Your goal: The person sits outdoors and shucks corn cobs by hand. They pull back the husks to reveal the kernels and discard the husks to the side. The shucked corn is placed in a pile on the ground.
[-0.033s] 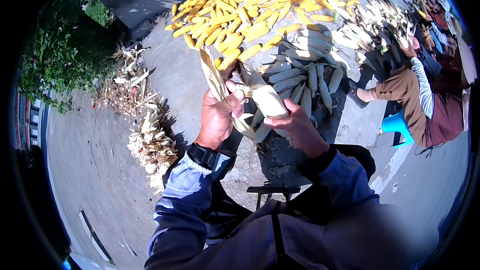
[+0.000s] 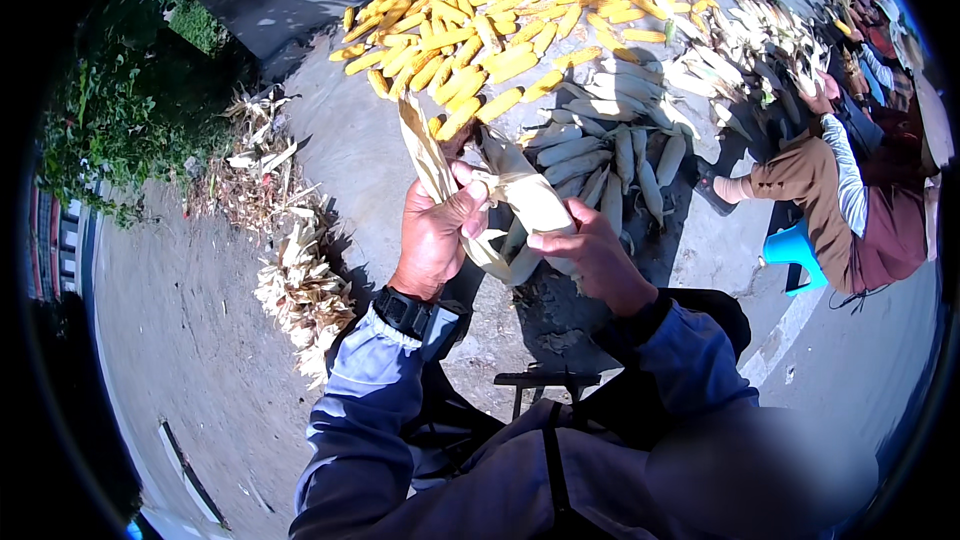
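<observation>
Between my hands is an ear of corn [image 2: 536,202] wrapped in pale husk, tilted with its lower right end toward my right hand. My left hand [image 2: 435,232] is closed, its thumb and fingers pinching the husk at the ear's left side. From that grip a long loose husk leaf [image 2: 425,148] sticks up and away, and another strip hangs below. My right hand [image 2: 602,262] grips the ear's near right end with bent fingers. The husk covers most of the ear, so no kernels show clearly.
Bare yellow cobs [image 2: 470,45] spread across the ground ahead. Unpeeled ears [image 2: 625,155] lie in a heap just beyond my right hand. Stripped husks [image 2: 305,285] pile up at left. On the right a person [image 2: 815,180] sits by a blue stool [image 2: 797,255].
</observation>
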A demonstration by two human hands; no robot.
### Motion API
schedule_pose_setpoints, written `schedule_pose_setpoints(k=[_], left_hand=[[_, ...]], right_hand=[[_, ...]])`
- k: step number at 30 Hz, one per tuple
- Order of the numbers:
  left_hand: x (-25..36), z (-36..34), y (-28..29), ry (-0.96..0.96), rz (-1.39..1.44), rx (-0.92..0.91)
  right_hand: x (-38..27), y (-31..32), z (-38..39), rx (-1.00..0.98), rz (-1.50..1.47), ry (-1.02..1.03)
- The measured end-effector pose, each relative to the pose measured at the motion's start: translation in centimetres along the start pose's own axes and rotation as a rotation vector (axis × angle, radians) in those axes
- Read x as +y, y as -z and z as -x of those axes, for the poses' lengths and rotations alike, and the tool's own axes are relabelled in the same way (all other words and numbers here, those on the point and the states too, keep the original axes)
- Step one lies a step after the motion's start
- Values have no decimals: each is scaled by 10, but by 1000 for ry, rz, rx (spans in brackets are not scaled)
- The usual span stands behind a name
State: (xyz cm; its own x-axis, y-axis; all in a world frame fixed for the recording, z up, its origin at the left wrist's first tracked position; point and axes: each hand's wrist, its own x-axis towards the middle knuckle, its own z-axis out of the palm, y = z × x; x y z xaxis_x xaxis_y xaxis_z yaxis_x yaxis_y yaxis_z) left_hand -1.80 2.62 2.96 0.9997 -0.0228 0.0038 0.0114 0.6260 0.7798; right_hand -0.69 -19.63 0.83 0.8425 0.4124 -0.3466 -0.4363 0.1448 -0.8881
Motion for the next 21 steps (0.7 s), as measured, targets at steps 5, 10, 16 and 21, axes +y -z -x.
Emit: schedule_pose_setpoints(k=[5, 10, 16, 21], left_hand=[[-4, 5, -7, 60, -4, -39], [1, -4, -11, -13, -29, 34], [-6, -5, -9, 95, -139, 139], [-19, -6, -8, 186, -345, 128]], right_hand=[[5, 2, -3, 17, 4, 62], [4, 0, 0, 27, -109, -40], [1, -3, 2, -4, -97, -52], [6, -3, 1, -52, -82, -39]])
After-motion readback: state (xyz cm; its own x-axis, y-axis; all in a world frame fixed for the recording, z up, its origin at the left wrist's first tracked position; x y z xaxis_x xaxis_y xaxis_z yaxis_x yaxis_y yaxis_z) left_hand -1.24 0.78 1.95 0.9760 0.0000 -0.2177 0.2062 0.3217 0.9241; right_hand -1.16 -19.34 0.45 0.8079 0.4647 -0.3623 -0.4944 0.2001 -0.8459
